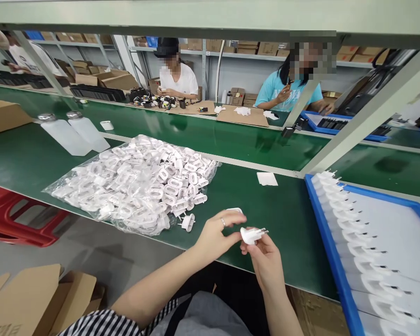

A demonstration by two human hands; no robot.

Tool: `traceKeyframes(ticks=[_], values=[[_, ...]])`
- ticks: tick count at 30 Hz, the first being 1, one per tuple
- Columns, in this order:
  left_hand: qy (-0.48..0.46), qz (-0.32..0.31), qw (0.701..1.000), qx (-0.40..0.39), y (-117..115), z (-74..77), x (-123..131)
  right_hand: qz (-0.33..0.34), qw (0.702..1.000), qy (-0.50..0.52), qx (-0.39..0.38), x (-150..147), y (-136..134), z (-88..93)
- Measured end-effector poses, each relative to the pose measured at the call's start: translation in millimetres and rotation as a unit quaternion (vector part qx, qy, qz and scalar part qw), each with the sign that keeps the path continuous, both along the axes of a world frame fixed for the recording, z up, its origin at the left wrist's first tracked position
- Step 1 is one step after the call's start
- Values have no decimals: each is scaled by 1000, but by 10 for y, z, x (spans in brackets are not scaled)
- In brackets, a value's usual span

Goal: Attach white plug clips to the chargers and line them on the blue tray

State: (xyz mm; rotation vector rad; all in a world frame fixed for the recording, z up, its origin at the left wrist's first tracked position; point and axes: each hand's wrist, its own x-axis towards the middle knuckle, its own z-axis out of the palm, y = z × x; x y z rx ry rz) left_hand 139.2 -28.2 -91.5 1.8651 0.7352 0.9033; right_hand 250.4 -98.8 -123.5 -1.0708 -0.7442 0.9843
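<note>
My right hand [267,261] pinches a white two-pin plug head [251,235] above the bench's front edge, its metal pins pointing right. My left hand [217,235], with a ring on one finger, is right beside it. The left thumb tip reaches the plug's rim, while the fingers are stretched out and apart from the thumb. Just behind those fingers shows a white oval piece [235,211], partly covered. A loose white plug head [188,222] lies left of my hands, at the mouth of a clear plastic bag [133,186] full of similar white plug parts.
At the right stands a blue-rimmed tray [324,238] with a row of white plugs. A white paper square [267,178] lies on the green bench. Two bottles [65,135] stand back left, near a red stool [24,219]. Co-workers sit across, behind a metal frame [367,107].
</note>
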Motion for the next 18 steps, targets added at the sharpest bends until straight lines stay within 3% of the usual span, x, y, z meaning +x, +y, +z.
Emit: traceKeyframes(ticks=[5, 11, 18], values=[[205, 51, 977, -26, 298, -182, 68, -79, 996, -34, -33, 222, 115, -54], [164, -82, 980, -72, 150, -302, 19, -51, 978, -197, -34, 269, 124, -84], [131, -17, 989, -71, -10, -350, -23, -32, 937, -344, -47, 176, -15, -77]])
